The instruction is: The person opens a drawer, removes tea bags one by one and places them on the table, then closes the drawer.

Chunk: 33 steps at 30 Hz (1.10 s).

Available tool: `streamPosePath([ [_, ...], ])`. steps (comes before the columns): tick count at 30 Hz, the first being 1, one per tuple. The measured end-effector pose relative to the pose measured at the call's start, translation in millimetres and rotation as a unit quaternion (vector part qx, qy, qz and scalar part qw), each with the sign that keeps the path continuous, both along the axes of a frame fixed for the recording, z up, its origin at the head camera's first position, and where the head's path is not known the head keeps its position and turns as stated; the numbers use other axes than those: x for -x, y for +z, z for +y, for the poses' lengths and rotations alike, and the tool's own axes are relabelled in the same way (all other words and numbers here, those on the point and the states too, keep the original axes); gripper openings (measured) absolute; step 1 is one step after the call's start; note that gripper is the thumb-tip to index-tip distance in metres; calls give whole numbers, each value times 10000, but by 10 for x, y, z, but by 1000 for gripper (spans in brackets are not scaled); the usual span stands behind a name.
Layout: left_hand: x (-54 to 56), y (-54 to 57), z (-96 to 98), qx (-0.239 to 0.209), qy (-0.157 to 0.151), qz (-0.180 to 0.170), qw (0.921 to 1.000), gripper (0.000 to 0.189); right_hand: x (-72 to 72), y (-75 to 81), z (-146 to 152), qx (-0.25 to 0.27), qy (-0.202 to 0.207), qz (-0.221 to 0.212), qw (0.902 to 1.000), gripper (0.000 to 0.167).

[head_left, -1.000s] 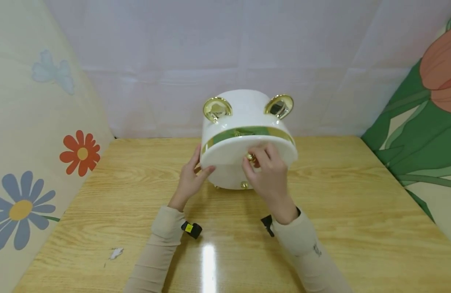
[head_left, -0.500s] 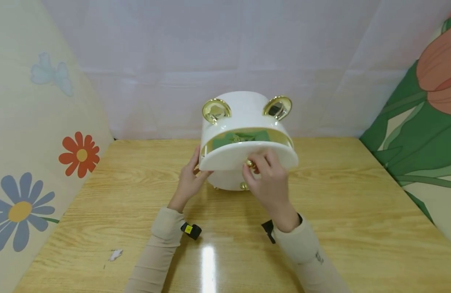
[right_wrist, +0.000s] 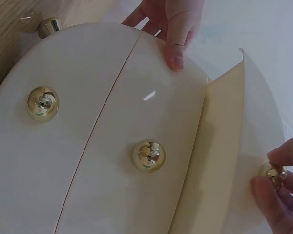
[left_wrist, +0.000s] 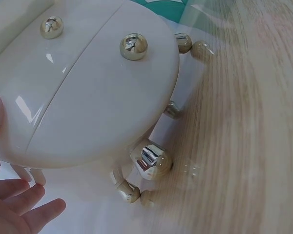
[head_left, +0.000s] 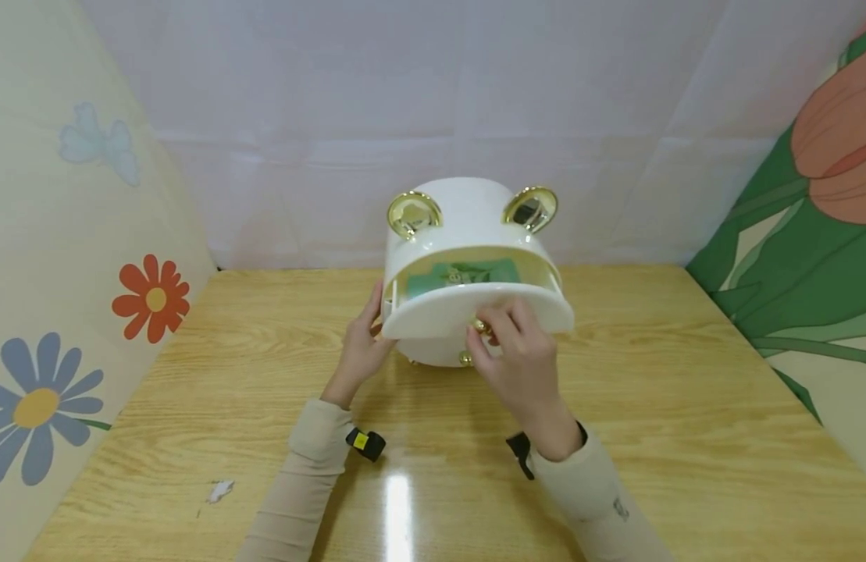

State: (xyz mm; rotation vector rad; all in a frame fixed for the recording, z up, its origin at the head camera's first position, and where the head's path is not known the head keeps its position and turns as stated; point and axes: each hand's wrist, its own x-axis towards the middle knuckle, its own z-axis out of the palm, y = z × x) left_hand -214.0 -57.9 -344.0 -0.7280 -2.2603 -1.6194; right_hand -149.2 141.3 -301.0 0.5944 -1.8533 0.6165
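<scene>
A white rounded drawer box (head_left: 461, 207) with gold ears stands on the table. Its top drawer (head_left: 425, 312) is pulled partway out, and green packets (head_left: 468, 273) show inside. My right hand (head_left: 522, 363) pinches the drawer's gold knob (right_wrist: 273, 175) between thumb and fingers. Against the box's left side rests my left hand (head_left: 358, 359); in the right wrist view its thumb presses flat on the front edge. Its fingers (left_wrist: 41, 214) lie fairly straight by the side wall. Two lower drawer fronts stay closed, each with a gold knob (right_wrist: 43, 104).
The wooden table (head_left: 264, 328) carries a torn pale patch (head_left: 220, 491) at front left. A white cloth backdrop (head_left: 320, 156) stands behind the box. Flower-printed panels (head_left: 39, 234) flank both sides. Gold ball feet (left_wrist: 154, 161) support the box.
My right hand has drawn the top drawer out toward me and lower, widening the gap and baring more of the green packets. The left hand stays at the box's side.
</scene>
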Motion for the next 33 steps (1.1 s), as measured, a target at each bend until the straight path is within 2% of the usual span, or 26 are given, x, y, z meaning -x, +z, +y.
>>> streamPosePath([
  [5, -1, -13, -8, -82, -89, 54, 9999, 66, -43, -1, 4, -31, 6, 134, 9999, 9],
  [12, -25, 9, -6, -14, -32, -21, 10000, 68, -90, 9, 18, -114, 93, 241, 9996, 9],
  [19, -32, 23, -6, 21, -32, -188, 9998, 72, -140, 14, 26, -220, 107, 413, 9988, 19],
  [25, -25, 12, -3, -34, -81, -19, 10000, 66, -188, 5, 36, -252, 119, 552, 9981, 15],
  [33, -12, -9, -4, -121, -90, -9, 9999, 66, -235, -9, 50, -267, 146, 594, 9978, 24],
])
